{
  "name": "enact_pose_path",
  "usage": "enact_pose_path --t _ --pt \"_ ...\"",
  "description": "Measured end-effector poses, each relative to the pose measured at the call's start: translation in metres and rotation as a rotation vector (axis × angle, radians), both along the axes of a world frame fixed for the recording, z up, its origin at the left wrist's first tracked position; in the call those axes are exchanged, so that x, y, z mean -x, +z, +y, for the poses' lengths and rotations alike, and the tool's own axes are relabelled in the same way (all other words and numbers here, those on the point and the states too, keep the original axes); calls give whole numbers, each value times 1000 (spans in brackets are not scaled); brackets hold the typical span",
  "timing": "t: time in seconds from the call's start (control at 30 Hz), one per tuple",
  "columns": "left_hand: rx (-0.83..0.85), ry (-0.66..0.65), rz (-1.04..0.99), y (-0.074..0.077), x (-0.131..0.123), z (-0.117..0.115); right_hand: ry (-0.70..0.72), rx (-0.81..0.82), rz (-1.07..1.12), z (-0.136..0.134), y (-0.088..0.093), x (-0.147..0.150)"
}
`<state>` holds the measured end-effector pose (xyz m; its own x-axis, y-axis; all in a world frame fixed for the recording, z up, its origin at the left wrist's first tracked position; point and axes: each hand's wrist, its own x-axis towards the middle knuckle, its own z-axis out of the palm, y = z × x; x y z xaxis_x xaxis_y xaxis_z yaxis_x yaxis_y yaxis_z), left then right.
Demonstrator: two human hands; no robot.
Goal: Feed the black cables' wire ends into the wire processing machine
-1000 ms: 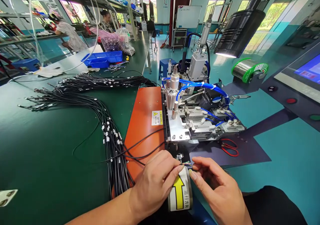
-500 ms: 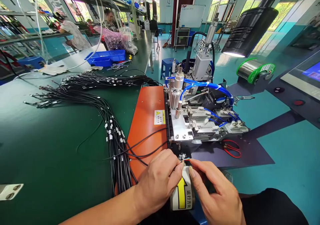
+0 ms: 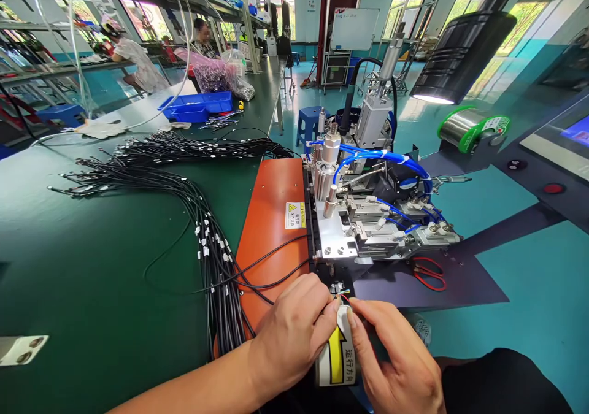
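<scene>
My left hand [image 3: 299, 328] is closed, thumb against curled index finger, on a cable end mostly hidden inside the fist. Thin coloured wires [image 3: 343, 292] fan out just past its fingertips. A red one reaches my right hand [image 3: 398, 356], where thumb and index finger pinch close together; the exact grip is partly hidden. Both hands rest around a rounded machine part with a white label and yellow arrow [image 3: 336, 356]. Right behind the fingertips is the front of a metal machine [image 3: 338, 242] with cylinders and blue air tubes.
Black cables [image 3: 223, 297] with white tags lie bundled on the green table [image 3: 115, 297], some crossing the orange plate [image 3: 271, 218]. Red-handled scissors [image 3: 430, 273] lie on the dark machine base. A solder spool [image 3: 469, 129], black lamp [image 3: 462, 58] and control panel [image 3: 552, 156] stand right.
The coloured wires have shifted: a red one now bends toward my right fingertips, while others stand apart behind it. Both hands keep nearly the same place.
</scene>
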<state>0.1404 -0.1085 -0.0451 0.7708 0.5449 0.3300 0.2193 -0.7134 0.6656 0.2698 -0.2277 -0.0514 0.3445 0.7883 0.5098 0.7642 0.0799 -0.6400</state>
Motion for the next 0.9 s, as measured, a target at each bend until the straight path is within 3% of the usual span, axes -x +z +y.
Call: enact_pose_path --t 0.13,0.37,0.43,0.53,0.63,0.9 --pt "5 -22 2 -1 0 0 -24 92 195 7 4 2" --pt "-12 -53 -10 -2 1 0 -6 15 146 7 -3 6" --pt "-16 -60 -14 -1 2 0 -18 118 291 5 -1 1" --pt "-29 -82 -10 -1 2 0 -40 344 720 4 5 -12" --pt "-34 -90 2 -1 2 0 5 396 1074 6 10 -20" --pt "-51 -95 20 -1 2 0 62 384 1209 12 9 -18"
